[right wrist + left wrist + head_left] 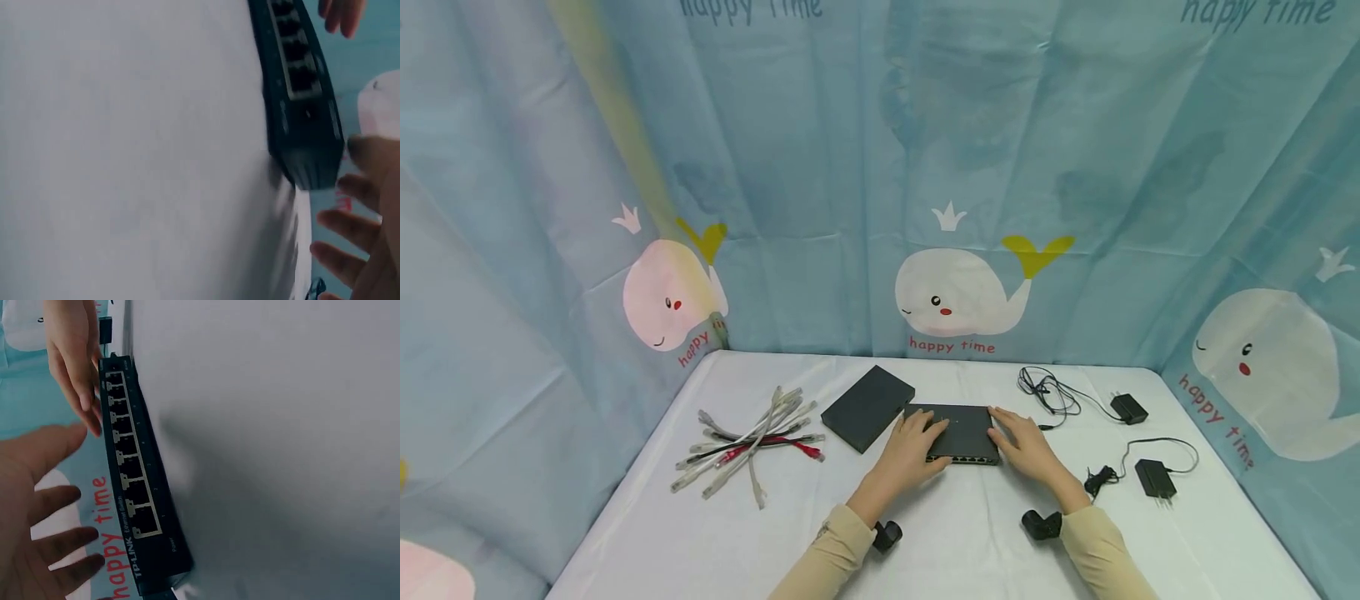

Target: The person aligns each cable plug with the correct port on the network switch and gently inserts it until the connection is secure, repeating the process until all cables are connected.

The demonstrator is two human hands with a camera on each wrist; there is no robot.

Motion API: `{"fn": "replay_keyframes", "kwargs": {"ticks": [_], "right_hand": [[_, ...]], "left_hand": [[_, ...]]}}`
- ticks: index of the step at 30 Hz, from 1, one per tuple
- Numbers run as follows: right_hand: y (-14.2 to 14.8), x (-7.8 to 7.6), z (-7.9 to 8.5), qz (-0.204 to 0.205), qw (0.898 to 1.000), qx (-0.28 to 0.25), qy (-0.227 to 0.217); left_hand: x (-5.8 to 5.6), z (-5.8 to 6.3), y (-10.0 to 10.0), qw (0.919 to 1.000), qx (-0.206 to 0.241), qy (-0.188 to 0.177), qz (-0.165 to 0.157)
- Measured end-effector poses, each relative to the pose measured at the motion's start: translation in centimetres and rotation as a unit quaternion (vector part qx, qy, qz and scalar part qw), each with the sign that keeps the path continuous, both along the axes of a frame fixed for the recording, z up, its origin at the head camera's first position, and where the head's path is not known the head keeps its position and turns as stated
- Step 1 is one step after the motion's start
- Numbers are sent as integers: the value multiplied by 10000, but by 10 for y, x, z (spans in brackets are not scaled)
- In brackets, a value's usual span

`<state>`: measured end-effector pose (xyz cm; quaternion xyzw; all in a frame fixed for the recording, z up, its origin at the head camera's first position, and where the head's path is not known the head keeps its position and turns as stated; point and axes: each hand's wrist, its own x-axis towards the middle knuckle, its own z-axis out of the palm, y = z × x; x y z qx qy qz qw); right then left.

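The black Ethernet switch (970, 433) lies mid-table, nearer the far edge; its long axis runs about parallel to that edge, and its row of ports (128, 450) faces me. My forearms angle inward from the near side: my left hand (913, 450) is over the switch's left end, my right hand (1030, 450) at its right end, all fingers (72, 540) spread wide. I can't tell whether every fingertip touches. One second black box (868, 408) slants beyond my left hand. Two power adapters (1155, 479) lie toward the table's (955, 533) right edge, one cable pile (752, 446) toward its left.
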<state>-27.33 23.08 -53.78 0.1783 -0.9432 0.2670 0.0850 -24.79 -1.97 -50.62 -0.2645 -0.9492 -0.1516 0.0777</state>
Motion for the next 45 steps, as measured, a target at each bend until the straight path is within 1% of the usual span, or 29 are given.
{"fn": "replay_keyframes", "kwargs": {"ticks": [4, 8, 12, 16, 20, 22, 29, 32, 37, 41, 45], "right_hand": [[15, 1, 4, -249, 9994, 244, 48], [30, 2, 6, -413, 9983, 417, 5], [42, 3, 9, -570, 9959, 668, 203], [49, 3, 13, -808, 9924, 883, 279], [56, 2, 13, -1073, 9878, 1113, 172], [60, 1, 12, -1175, 9858, 1190, 133], [68, 1, 10, -1374, 9845, 1085, 129], [69, 1, 10, -1414, 9829, 1137, 306], [68, 2, 12, -1456, 9780, 1297, 747], [63, 5, 14, -1405, 9804, 1090, 846], [54, 8, 16, -1290, 9837, 804, 960]], "left_hand": [[-12, 0, 1, 9990, -215, -186, -333], [-23, -2, 0, 9970, -454, -272, -557], [-30, -4, -1, 9960, -585, -287, -618], [-34, -5, -2, 9961, -583, -399, -534], [-37, -7, -2, 9960, -613, -507, -402], [-38, -9, -2, 9961, -637, -491, -374], [-43, -15, -2, 9965, -482, -461, -495], [-43, -17, -2, 9970, -477, -368, -477], [-44, -17, -1, 9974, -485, -300, -439], [-45, -17, -1, 9975, -470, -297, -431], [-45, -17, -1, 9976, -543, -179, -397]]}}
